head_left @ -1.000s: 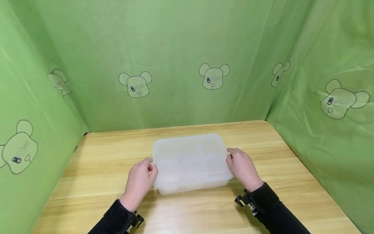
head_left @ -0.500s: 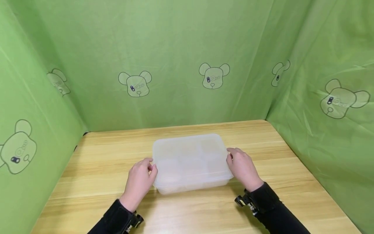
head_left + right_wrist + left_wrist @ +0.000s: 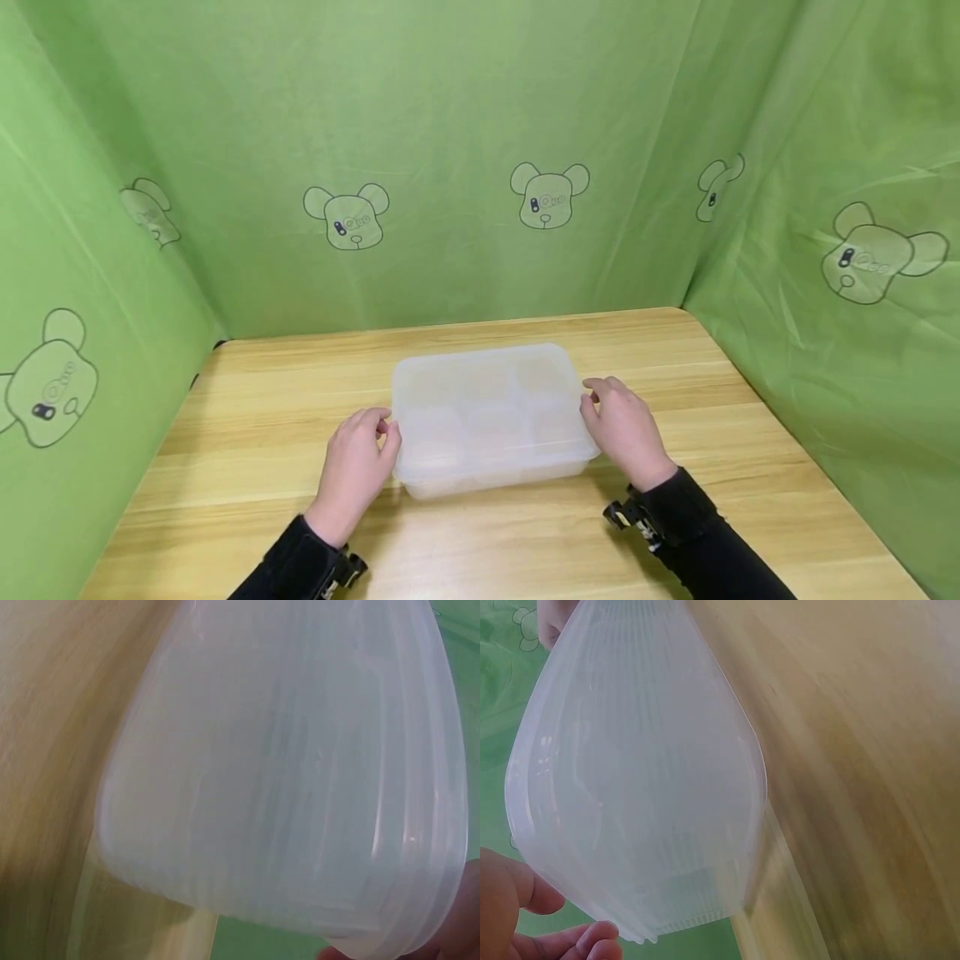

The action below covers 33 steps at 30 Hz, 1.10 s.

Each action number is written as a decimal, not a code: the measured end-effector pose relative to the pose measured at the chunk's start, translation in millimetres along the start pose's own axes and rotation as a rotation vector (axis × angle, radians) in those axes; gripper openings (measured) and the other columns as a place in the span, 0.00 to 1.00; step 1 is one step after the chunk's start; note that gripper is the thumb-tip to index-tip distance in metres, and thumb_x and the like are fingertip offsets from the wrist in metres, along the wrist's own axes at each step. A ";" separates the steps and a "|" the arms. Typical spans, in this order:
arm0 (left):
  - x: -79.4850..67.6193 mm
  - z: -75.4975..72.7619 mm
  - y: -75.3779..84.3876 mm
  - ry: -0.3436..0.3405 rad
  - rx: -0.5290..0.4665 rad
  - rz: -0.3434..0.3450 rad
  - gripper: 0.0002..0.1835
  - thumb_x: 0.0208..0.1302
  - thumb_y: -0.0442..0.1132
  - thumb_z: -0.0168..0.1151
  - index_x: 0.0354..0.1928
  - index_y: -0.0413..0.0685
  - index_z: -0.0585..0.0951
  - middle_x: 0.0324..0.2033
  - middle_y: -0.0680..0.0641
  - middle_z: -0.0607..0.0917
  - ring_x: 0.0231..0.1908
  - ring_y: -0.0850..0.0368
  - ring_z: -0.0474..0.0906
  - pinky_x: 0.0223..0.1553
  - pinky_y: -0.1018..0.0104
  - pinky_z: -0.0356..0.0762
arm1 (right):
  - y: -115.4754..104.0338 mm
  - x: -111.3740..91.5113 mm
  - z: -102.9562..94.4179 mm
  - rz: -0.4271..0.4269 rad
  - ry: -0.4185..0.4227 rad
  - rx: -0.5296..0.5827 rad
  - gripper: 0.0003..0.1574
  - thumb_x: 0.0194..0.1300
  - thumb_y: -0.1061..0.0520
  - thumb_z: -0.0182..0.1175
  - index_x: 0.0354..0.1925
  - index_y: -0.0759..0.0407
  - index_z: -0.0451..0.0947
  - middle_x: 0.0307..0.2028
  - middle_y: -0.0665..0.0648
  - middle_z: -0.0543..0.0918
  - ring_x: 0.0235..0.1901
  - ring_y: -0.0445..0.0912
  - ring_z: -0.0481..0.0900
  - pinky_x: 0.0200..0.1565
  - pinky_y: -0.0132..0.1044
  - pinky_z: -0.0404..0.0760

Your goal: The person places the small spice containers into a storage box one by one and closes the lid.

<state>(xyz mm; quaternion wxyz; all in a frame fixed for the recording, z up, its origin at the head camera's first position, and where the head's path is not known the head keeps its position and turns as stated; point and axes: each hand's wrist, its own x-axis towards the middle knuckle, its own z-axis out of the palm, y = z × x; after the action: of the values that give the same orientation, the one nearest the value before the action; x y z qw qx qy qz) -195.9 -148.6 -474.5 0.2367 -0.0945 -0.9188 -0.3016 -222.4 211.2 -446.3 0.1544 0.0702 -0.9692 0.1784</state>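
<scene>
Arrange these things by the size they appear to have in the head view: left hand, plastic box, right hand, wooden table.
1. Wooden table
2. Plastic box
3. Left hand and right hand: they look nearly alike, so unranked.

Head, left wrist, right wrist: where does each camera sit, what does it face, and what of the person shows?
Head: on the head, looking forward and down at the box, tabletop and green cloth; left grip, right grip and dark sleeves show.
Left wrist: on that wrist, facing the box's side, tabletop at image right; left grip shows lower left, part of right grip top left.
Right wrist: on that wrist, facing the box's side, tabletop at image left; part of right grip shows.
All three share box, tabletop, cloth.
</scene>
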 end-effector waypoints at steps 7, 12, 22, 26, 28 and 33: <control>-4.4 -0.9 3.4 -0.018 -0.009 0.001 0.14 0.64 0.37 0.63 0.45 0.32 0.84 0.31 0.45 0.84 0.33 0.50 0.80 0.37 0.54 0.80 | 0.7 -0.3 2.9 -0.006 -0.007 0.001 0.21 0.71 0.58 0.55 0.54 0.73 0.78 0.35 0.62 0.82 0.26 0.48 0.74 0.29 0.43 0.76; -5.9 -0.2 5.4 -0.024 -0.014 0.001 0.15 0.64 0.37 0.64 0.47 0.32 0.84 0.32 0.44 0.84 0.34 0.50 0.80 0.38 0.54 0.79 | 2.0 0.1 5.5 -0.001 -0.009 -0.008 0.21 0.71 0.58 0.54 0.54 0.73 0.78 0.33 0.60 0.81 0.27 0.48 0.74 0.30 0.44 0.76; -4.9 -0.1 7.5 -0.016 -0.003 0.011 0.14 0.62 0.34 0.65 0.46 0.31 0.84 0.32 0.43 0.84 0.33 0.50 0.80 0.37 0.53 0.80 | 0.1 0.3 5.7 0.000 -0.010 -0.019 0.20 0.71 0.61 0.54 0.54 0.74 0.78 0.37 0.65 0.83 0.30 0.50 0.77 0.33 0.47 0.79; -4.5 0.6 6.6 -0.006 0.000 0.018 0.14 0.61 0.34 0.65 0.45 0.30 0.84 0.31 0.43 0.84 0.33 0.50 0.80 0.37 0.54 0.80 | -0.9 0.1 5.5 -0.008 -0.003 -0.017 0.19 0.71 0.62 0.55 0.53 0.75 0.78 0.38 0.65 0.83 0.30 0.51 0.77 0.33 0.48 0.79; -4.4 1.0 5.9 -0.006 0.003 0.019 0.14 0.61 0.34 0.66 0.46 0.30 0.84 0.32 0.43 0.84 0.33 0.50 0.80 0.37 0.54 0.80 | -0.9 -0.2 5.8 -0.009 -0.001 -0.015 0.19 0.71 0.62 0.55 0.53 0.75 0.79 0.38 0.65 0.83 0.29 0.50 0.76 0.33 0.47 0.79; -3.9 1.8 4.3 -0.014 0.004 0.015 0.14 0.62 0.34 0.65 0.46 0.30 0.84 0.32 0.43 0.85 0.34 0.49 0.81 0.37 0.54 0.81 | -1.2 -0.5 6.0 -0.004 -0.002 -0.013 0.19 0.71 0.62 0.54 0.52 0.75 0.79 0.39 0.66 0.83 0.30 0.50 0.76 0.34 0.47 0.79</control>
<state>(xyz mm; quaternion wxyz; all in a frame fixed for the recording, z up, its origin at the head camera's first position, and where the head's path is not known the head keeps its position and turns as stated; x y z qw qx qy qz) -191.9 -144.2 -475.6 0.2327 -0.1028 -0.9203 -0.2972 -223.4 207.9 -451.4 0.1542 0.0711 -0.9704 0.1716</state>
